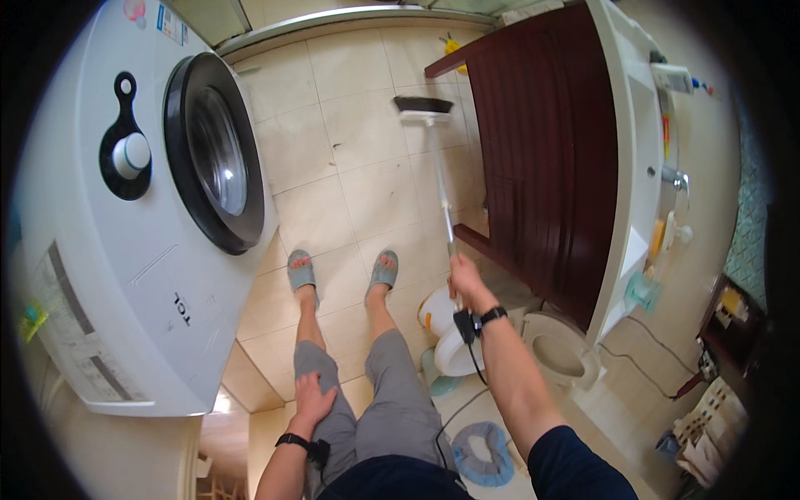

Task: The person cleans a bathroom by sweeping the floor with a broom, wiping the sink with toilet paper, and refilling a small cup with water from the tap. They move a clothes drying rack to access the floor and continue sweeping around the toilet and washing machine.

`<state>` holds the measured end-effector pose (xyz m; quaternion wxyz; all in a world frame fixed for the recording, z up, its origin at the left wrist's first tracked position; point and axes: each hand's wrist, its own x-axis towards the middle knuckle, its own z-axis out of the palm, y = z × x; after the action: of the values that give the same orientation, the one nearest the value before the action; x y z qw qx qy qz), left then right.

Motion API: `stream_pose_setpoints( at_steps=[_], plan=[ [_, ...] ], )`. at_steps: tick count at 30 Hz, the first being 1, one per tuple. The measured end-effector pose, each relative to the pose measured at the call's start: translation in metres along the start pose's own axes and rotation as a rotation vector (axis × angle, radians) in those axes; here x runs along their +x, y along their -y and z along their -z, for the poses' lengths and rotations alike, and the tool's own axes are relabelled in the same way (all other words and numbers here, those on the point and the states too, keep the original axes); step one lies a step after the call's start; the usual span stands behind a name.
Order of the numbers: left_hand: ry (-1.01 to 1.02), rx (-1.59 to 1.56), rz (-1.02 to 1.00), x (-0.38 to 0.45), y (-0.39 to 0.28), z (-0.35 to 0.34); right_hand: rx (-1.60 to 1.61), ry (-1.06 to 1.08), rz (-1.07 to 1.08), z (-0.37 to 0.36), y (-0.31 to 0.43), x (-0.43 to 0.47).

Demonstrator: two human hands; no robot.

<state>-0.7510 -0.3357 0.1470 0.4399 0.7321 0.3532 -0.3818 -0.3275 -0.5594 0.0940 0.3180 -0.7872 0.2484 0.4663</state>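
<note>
A long pale handle runs through my right hand [464, 278], whose fingers are wrapped around it. At its far end is a broom [427, 111] with dark bristles and a white head, low over the tiled floor [369, 140] near the dark red vanity cabinet [544, 131]. The head is slightly blurred. My left hand [314, 397] rests on my left thigh, on the grey trousers [387, 400], with its fingers spread and nothing in them. Small dark bits of debris [338, 146] lie on the tiles between the washing machine [212, 150] and the broom.
A white washbasin [637, 150] with a metal faucet [676, 179] tops the cabinet. At my right stand a toilet [562, 350] and a white bucket [437, 312]. A blue-grey seat cover [482, 453] lies lower down. A metal door track [350, 15] crosses the far end.
</note>
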Motion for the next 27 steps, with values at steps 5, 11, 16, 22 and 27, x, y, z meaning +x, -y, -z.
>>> stream_pose_setpoints(
  at_steps=[5,11,16,22,27],
  plan=[
    [0.049,0.023,-0.044,-0.007,-0.003,0.044,-0.352,-0.090,-0.069,-0.018,-0.140,-0.141],
    [0.133,0.233,-0.156,-0.014,0.028,0.103,-0.029,-0.113,-0.210,-0.071,-0.186,-0.227],
    [0.134,0.309,-0.112,-0.010,0.057,0.124,0.161,-0.177,-0.108,-0.095,-0.163,-0.161],
    [0.182,0.433,-0.159,-0.014,0.064,0.147,0.181,-0.245,-0.137,-0.129,-0.275,-0.216],
    [0.186,0.480,-0.150,-0.026,0.061,0.131,0.330,-0.186,-0.411,-0.205,-0.406,-0.359]
  ],
)
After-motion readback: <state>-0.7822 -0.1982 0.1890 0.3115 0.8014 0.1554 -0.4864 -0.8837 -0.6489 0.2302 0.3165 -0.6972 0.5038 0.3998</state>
